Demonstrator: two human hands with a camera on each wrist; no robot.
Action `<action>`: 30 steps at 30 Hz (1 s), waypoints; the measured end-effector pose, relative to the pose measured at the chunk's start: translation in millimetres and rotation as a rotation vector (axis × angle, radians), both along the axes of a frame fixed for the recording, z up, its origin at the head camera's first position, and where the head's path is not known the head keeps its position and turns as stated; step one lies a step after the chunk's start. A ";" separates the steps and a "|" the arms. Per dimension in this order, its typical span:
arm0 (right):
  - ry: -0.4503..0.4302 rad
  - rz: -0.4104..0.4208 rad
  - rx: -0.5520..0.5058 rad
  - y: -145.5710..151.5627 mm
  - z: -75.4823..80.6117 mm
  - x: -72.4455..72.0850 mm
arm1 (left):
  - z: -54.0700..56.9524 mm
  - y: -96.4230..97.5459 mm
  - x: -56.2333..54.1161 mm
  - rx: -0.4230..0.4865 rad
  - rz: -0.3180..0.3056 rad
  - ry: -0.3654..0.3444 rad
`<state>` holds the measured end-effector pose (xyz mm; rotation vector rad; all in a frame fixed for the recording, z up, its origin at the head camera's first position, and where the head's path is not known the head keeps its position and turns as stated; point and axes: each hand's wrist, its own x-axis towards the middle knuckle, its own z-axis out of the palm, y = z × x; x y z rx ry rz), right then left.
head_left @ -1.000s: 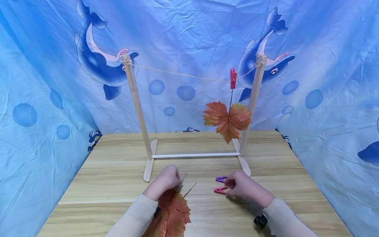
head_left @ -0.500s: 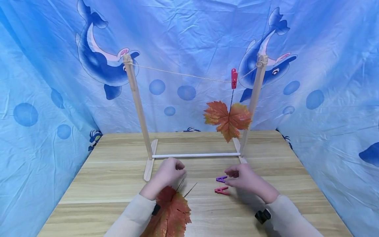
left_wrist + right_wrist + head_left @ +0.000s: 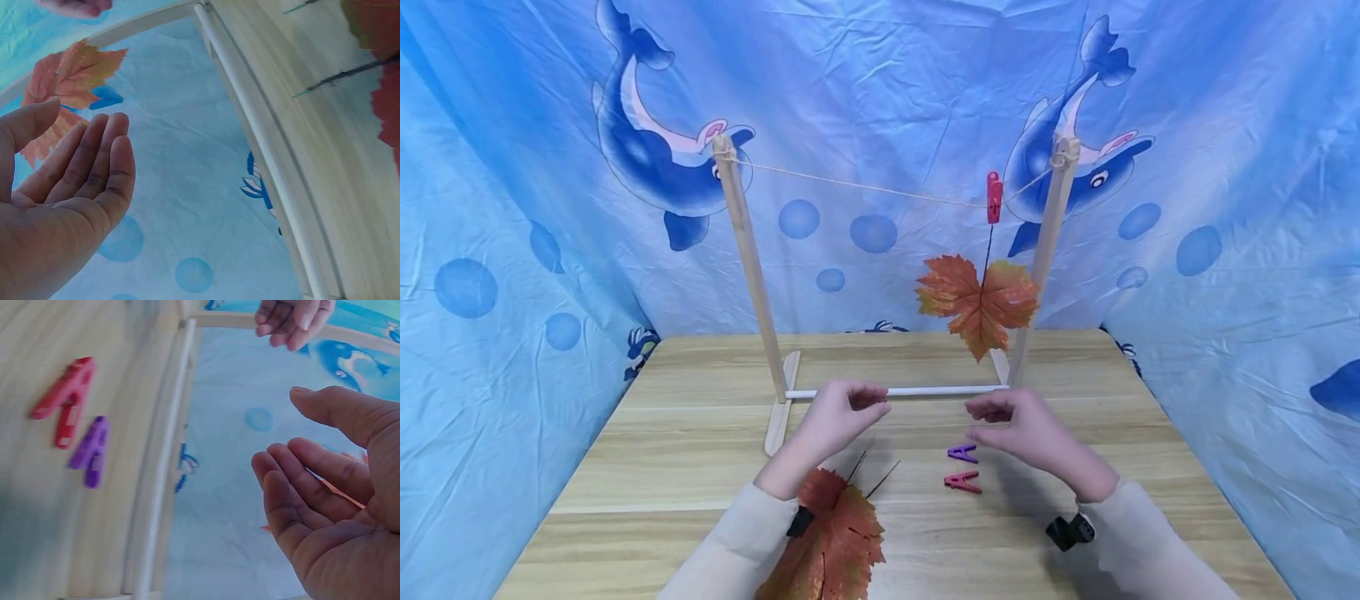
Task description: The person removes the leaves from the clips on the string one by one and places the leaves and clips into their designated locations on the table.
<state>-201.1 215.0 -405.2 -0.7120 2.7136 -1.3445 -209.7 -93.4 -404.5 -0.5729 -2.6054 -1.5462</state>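
My left hand (image 3: 842, 417) hovers above the table just beyond two long leaf stems, its fingers loosely bent around nothing. Below that wrist, orange-red artificial leaves (image 3: 842, 542) lie on the table, partly hidden by the sleeve. My right hand (image 3: 1033, 433) is raised over the right side, palm inward, thumb apart from the fingers and holding nothing. Nearest to it, a purple clothespin (image 3: 962, 452) and a red clothespin (image 3: 962, 482) lie side by side on the table; both also show in the right wrist view, the purple clothespin (image 3: 92, 453) closer to the rack.
A wooden rack with a left post (image 3: 748, 275) and a right post (image 3: 1051, 242) carries a string (image 3: 857, 185) between its tops. From it a red clothespin (image 3: 994, 198) holds a hanging orange leaf (image 3: 979, 302). A white rod (image 3: 940, 390) joins the bases.
Both hands have lifted away from the table and moved forward. The left has left the leaf stems, and the right has come off the two clothespins, which stay lying there.
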 end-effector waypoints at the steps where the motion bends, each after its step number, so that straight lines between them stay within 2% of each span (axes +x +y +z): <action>1: 0.009 -0.006 -0.012 0.0 4.2 0.1 | 2.2 1.0 0.0 0.005 0.004 -0.004; 12: 0.094 -0.038 -0.053 4.1 50.5 -2.7 | 21.9 11.3 0.7 0.101 -0.003 -0.012; 22: 0.169 -0.062 -0.060 10.0 87.2 -5.5 | 39.4 22.8 -6.5 0.142 -0.045 0.015; 30: 0.189 -0.098 -0.069 10.9 125.5 -10.9 | 52.1 32.9 -11.2 0.170 -0.058 0.039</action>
